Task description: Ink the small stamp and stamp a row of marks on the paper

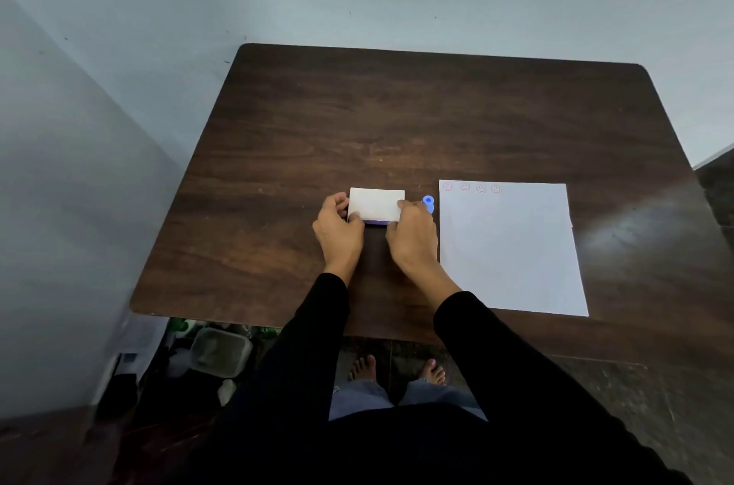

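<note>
A flat ink pad (376,204) with a white lid and a purple base edge lies on the dark wooden table (397,119). My left hand (339,230) grips its left end and my right hand (411,232) grips its right end, fingers on the lid. Whether the lid is fully down I cannot tell. The small blue stamp (428,203) stands on the table just right of the pad, beside my right hand and not held. A white paper sheet (512,250) lies to the right, with several red smiley marks (472,188) in a row along its top left edge.
The table's near edge (254,319) runs just below my forearms in black sleeves. Pale walls stand behind and to the left. Under the table at the left sit a plastic container (220,351) and bottles. My bare feet (397,369) are on the floor.
</note>
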